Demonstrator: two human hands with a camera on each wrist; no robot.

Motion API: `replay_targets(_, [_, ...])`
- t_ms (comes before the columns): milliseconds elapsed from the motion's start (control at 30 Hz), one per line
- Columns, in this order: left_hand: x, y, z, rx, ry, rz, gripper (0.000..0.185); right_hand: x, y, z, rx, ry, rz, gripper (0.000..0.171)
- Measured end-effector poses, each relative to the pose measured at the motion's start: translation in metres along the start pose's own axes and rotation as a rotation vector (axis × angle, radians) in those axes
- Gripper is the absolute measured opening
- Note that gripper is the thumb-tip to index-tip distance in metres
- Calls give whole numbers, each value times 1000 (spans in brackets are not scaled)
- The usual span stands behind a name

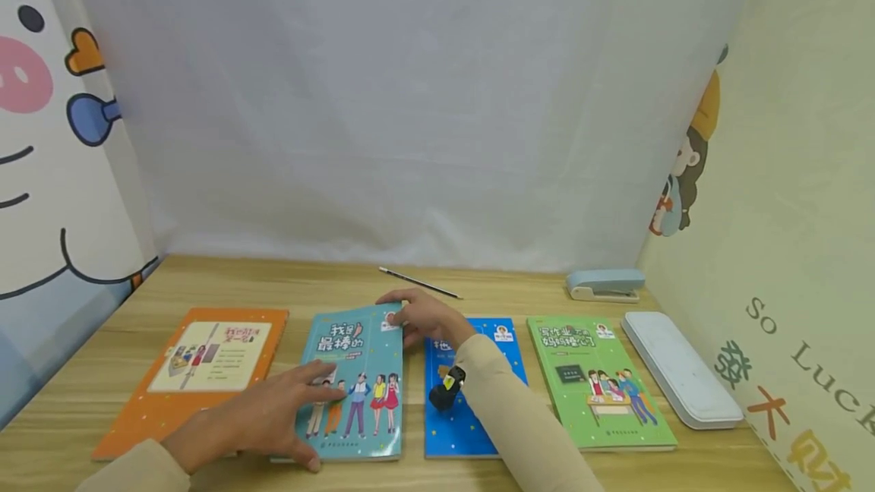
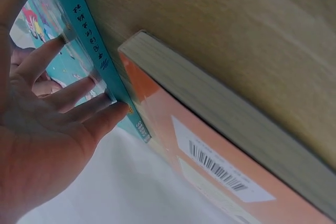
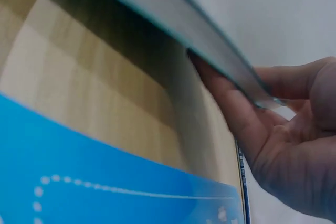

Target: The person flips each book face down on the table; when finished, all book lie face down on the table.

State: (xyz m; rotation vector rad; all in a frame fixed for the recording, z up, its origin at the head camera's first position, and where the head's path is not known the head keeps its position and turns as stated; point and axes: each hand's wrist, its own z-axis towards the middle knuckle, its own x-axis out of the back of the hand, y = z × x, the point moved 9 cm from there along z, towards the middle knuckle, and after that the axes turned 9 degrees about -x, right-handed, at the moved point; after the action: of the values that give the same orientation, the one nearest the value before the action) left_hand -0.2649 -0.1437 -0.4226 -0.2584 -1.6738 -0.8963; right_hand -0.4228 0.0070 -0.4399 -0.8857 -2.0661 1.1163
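Pinched at its far corner by the right hand, the teal book is pressed flat-fingered by the left hand; slippage onto the blue book is risked.

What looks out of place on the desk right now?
Only the teal book: its far right corner is raised off the desk, pinched by the right hand, while the left hand lies flat on its cover. The other books lie flat in a row.

A child's study desk (cartoon wall panels), with children's books, stapler and pencil case.
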Motion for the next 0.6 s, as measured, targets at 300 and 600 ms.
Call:
replay_targets(300, [2,5,2,-1,-5,-18,96,2,-3,-2,69,19,75,37])
replay_targets(600, [14,14,7,-45,91,55,97,11,-7,-10,87,22,148,39])
